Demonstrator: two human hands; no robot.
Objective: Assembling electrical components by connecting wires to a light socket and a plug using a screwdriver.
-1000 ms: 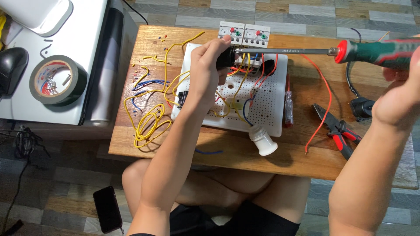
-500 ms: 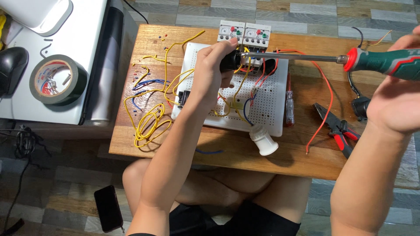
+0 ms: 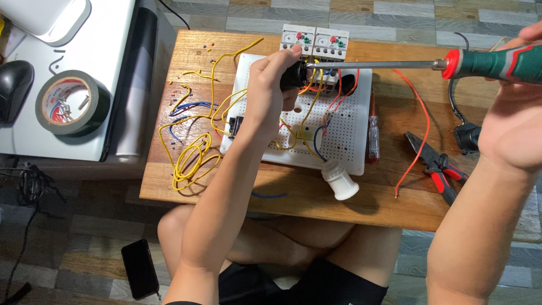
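Left hand (image 3: 271,93) clenched around a black part (image 3: 293,74) near the white board's (image 3: 344,141) far edge. Right hand (image 3: 511,121) gripping the screwdriver (image 3: 491,63), tip at that part.

Both arms are bare from wrist to well above the elbow — no sleeves, watch, bracelet or rings show on the left hand (image 3: 271,93) or the right hand (image 3: 511,133). Neither hand wears a glove. The legs are bare at the knees and thighs, and the one garment in view is a pair of black shorts (image 3: 305,285) — plain dark fabric, creased at the lap.
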